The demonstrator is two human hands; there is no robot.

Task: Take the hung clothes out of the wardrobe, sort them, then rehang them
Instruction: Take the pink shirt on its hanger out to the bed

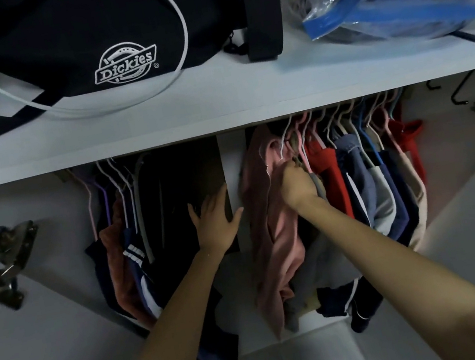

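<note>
1. The left hand [216,220] is held released, fingers spread, at the wardrobe's middle divider [234,161]; it may be used as a brace.
2. The right hand [297,186] is clenched on the hung clothes [355,190] of the right compartment, beside a pink garment [270,231]; which hanger is gripped cannot be told.
3. The hangers [332,131] should be lifted by their hooks, not dragged by fabric, so nothing slips off.
4. On the shelf [217,110] above, "Dickies" is read on a black bag [77,33]; no other writing is legible.
</note>
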